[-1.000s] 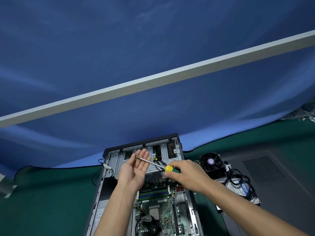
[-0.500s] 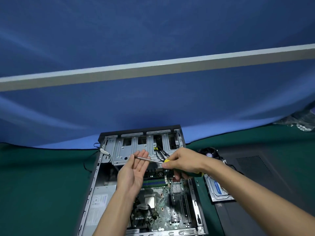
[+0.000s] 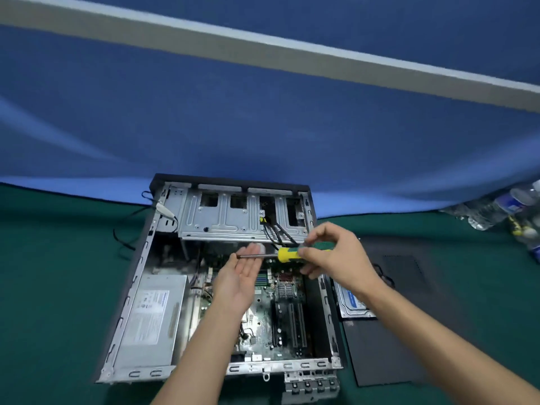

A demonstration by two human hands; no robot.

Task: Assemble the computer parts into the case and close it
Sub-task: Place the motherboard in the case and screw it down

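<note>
Fingers of your right hand (image 3: pixel 330 258) grip the yellow-and-green-handled screwdriver (image 3: pixel 287 254); left hand (image 3: pixel 239 276) lies flat. Steady its tip before lowering into the open grey metal case (image 3: pixel 131 290).

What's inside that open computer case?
Inside the case: a grey power supply, a green motherboard and a metal drive cage. The hands and forearms hide part of the board.

Plastic bottles (image 3: pixel 502 206) far right – blue backdrop (image 3: pixel 263 118) behind.

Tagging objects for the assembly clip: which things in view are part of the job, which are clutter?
Job: computer case, screwdriver in right hand, left hand, hard drive, side panel.
Clutter: plastic bottles, blue backdrop.
</note>
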